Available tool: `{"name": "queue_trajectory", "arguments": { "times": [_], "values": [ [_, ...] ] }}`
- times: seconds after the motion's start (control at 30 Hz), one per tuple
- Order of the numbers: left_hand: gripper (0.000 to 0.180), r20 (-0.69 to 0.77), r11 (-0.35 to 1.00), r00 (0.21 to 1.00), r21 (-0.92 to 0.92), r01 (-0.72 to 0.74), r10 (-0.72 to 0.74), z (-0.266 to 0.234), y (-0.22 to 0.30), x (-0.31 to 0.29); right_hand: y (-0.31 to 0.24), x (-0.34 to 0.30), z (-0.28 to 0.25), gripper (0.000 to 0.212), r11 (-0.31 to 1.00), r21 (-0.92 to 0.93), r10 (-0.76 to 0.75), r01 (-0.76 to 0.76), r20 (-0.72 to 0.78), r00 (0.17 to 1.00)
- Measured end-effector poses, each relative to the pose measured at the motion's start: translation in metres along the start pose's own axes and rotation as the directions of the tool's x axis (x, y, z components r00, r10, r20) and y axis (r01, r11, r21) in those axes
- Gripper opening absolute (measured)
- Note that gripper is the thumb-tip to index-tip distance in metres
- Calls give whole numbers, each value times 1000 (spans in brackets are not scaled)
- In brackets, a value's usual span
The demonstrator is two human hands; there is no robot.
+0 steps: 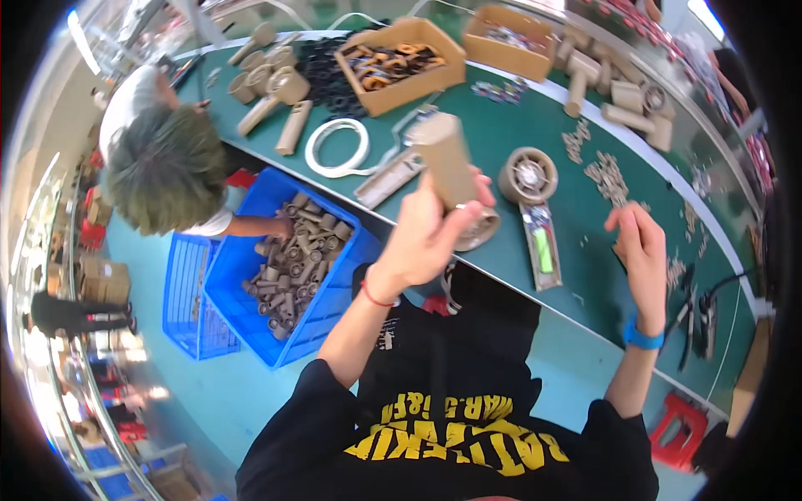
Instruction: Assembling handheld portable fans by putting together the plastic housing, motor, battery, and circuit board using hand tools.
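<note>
Black shirt (pixel 451 359) foremost, the left grip (pixel 424 235) clasps a beige housing (pixel 442 146) protruding both ways (right grip (pixel 642 250) unclear).

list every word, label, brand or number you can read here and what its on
Black T-shirt: large yellow lettering, partly legible; I won't transcribe it.
Black cloth above that in the picture: small white print, too small to read.
Beige hair-dryer housing in the left hand: no readable text.
</note>
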State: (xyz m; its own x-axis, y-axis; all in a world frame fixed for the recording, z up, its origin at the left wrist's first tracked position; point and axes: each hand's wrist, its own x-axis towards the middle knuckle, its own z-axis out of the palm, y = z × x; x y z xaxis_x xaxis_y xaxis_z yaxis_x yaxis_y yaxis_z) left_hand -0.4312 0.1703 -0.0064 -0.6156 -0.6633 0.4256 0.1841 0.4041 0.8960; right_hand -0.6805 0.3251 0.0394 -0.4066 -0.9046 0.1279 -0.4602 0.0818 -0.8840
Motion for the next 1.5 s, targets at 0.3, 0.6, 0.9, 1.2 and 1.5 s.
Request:
{"name": "queue_trajectory", "arguments": {
  "times": [0.3, 0.6, 0.9, 1.2, 1.5],
  "values": [
    [37, -155, 982, 984, -177, 64, -92, -5, 32, -28, 15, 0, 20, 19, 951, -285, -144, 119, -70, 987],
    [39, -91, 757, 888, -566, 327, -451, 9, 35, -97, 18, -8, 23, 31, 911, -400, -145, 96, -94, 985],
    [39, -22, 577, 758, -663, 476, -652, 33, 25, -171, 19, -4, 32, 26, 857, -498, -208, 135, -93, 974],
    [45, 112, 450, 724, -716, 534, -681, 27, 8, -175, 18, -17, -1, 22, 948, -310, -47, -67, -345, 937],
    [34, 184, 397, 714, -726, 562, -675, 15, -5, -159, 17, -53, 22, 30, 799, -595, -102, -86, -276, 956]
  ]
}}
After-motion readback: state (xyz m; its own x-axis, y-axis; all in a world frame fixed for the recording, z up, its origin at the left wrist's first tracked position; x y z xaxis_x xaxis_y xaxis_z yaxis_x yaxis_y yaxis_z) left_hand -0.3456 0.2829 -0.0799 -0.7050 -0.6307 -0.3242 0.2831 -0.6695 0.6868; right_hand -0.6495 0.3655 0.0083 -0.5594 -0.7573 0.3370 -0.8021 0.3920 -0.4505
